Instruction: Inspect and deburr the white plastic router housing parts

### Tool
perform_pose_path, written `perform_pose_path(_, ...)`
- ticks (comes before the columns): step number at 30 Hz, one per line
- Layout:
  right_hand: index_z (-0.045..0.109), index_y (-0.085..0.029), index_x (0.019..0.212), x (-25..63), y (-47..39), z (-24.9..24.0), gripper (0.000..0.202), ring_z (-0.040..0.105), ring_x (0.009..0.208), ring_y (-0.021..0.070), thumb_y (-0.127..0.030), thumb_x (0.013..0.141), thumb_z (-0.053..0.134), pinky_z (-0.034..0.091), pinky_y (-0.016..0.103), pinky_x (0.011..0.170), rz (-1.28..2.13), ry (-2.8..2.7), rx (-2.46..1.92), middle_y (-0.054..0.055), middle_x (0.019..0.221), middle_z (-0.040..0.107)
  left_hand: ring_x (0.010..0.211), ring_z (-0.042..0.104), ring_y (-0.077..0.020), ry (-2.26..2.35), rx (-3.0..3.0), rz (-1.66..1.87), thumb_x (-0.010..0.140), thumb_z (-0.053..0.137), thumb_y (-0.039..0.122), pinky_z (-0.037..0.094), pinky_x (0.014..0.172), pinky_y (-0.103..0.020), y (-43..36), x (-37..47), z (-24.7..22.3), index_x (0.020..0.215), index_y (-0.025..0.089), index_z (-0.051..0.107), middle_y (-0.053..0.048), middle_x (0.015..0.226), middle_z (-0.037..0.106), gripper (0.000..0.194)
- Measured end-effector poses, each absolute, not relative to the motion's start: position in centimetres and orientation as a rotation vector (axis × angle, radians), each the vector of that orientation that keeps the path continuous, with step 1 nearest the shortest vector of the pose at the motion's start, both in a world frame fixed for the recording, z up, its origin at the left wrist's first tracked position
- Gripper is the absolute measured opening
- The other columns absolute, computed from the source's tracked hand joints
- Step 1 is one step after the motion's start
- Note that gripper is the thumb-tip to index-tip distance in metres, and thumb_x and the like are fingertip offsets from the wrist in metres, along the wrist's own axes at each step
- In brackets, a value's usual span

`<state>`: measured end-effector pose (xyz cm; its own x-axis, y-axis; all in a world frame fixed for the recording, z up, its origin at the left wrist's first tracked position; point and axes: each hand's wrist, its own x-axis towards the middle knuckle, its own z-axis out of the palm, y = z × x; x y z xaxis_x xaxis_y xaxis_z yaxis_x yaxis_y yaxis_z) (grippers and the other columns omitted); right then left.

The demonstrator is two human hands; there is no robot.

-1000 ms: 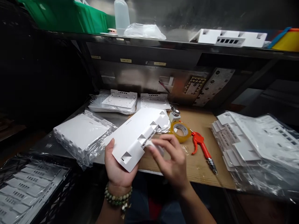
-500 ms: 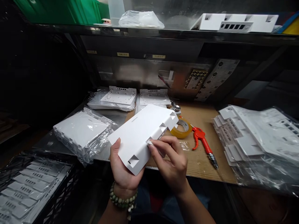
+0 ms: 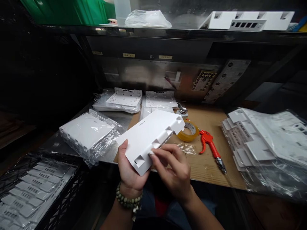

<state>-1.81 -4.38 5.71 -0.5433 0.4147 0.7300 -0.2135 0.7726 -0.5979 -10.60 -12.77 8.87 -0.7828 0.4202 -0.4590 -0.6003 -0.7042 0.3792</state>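
The casing (image 3: 153, 127) is white with small dark lettering. To its right, the tape roll (image 3: 188, 137) is amber-yellow, the air gun (image 3: 212, 147) orange-red with a silver tip, the cardboard (image 3: 199, 167) brown. Near, the bracelet (image 3: 129, 201) is beaded green; far left, the bin (image 3: 64, 12) is deeper green — far right, a yellow sticker sheet (image 3: 204, 80) carries rows of dark circles.

We have a red air gun (image 3: 212, 145) just beside a tape roll (image 3: 186, 137) on cardboard (image 3: 203, 167), a green bin (image 3: 67, 12) on the shelf (image 3: 187, 34).
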Motion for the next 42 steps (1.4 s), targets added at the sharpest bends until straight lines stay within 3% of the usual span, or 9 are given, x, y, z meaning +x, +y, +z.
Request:
perform_pose_path(3, 0.074, -0.024, 0.109, -1.7, -4.2, 5.9, 0.021, 0.066, 0.089, 0.0195, -0.012, 0.092, 0.071, 0.060, 0.035, 0.079, 0.830, -1.980, -0.203, 0.006, 0.097, 0.066, 0.090, 0.078, -0.0251, 0.714, -0.466, 2.421, 0.102, 0.046, 0.038, 0.064, 0.087, -0.035, -12.5, -10.6, 8.6, 0.133, 0.011, 0.067, -0.011, 0.109, 0.080, 0.045)
perform_pose_path(9, 0.076, -0.022, 0.105, -1.2, -5.9, 6.6, 0.018, 0.067, 0.084, 0.0164, -0.013, 0.089, 0.074, 0.060, 0.028, 0.073, 0.988, -1.985, -0.091, 0.005, 0.093, 0.067, 0.101, 0.076, -0.0320, 0.617, -0.397, 2.408, 0.100, 0.048, 0.045, 0.061, 0.095, -0.044, -12.0, -10.5, 8.4, 0.137, 0.013, 0.063, -0.013, 0.108, 0.080, 0.051)
perform_pose_path(23, 0.072, -0.018, 0.114, -1.0, -8.0, 5.9, 0.025, 0.066, 0.082, 0.0180, -0.009, 0.091, 0.071, 0.060, 0.032, 0.072, 0.907, -2.007, 0.033, 0.007, 0.093, 0.068, 0.109, 0.073, -0.0321, 0.642, -0.464, 2.374, 0.100, 0.051, 0.049, 0.059, 0.098, -0.040, -12.2, -10.1, 8.6, 0.127, 0.010, 0.069, -0.012, 0.105, 0.078, 0.051)
perform_pose_path(27, 0.075, -0.023, 0.110, 0.8, -6.3, 6.2, 0.023, 0.065, 0.081, 0.0141, -0.011, 0.091, 0.072, 0.056, 0.026, 0.067, 1.071, -1.969, -0.078, 0.004, 0.094, 0.066, 0.126, 0.065, -0.0322, 0.765, -0.169, 2.492, 0.099, 0.053, 0.063, 0.055, 0.107, -0.040, -13.0, -10.9, 7.7, 0.137, 0.016, 0.065, -0.011, 0.129, 0.074, 0.062)
perform_pose_path(31, 0.076, -0.024, 0.101, 2.2, -1.1, 5.7, 0.010, 0.063, 0.094, 0.0151, -0.024, 0.091, 0.076, 0.053, 0.029, 0.082, 1.032, -1.538, -0.561, 0.002, 0.100, 0.064, 0.138, 0.055, -0.0354, 0.843, 0.130, 2.486, 0.092, 0.050, 0.078, 0.049, 0.114, -0.047, -14.5, -12.3, 6.6, 0.149, 0.025, 0.055, -0.009, 0.146, 0.065, 0.078)
perform_pose_path(37, 0.071, -0.020, 0.106, 1.9, 3.2, 5.3, 0.026, 0.071, 0.098, 0.0183, -0.044, 0.096, 0.069, 0.054, 0.041, 0.098, 1.374, -1.165, -0.642, 0.004, 0.103, 0.074, 0.146, 0.046, -0.0401, 0.826, 0.231, 2.347, 0.085, 0.055, 0.083, 0.045, 0.115, -0.060, -15.7, -12.9, 5.9, 0.156, 0.033, 0.044, -0.009, 0.152, 0.059, 0.088)
perform_pose_path(42, 0.073, -0.021, 0.103, 1.3, 3.1, 5.4, 0.025, 0.069, 0.092, 0.0146, -0.044, 0.097, 0.068, 0.056, 0.030, 0.083, 1.524, -1.161, -0.628, 0.004, 0.103, 0.075, 0.145, 0.047, -0.0392, 0.794, 0.131, 2.292, 0.087, 0.052, 0.083, 0.044, 0.118, -0.056, -15.6, -12.0, 6.5, 0.156, 0.032, 0.045, -0.008, 0.150, 0.061, 0.086)
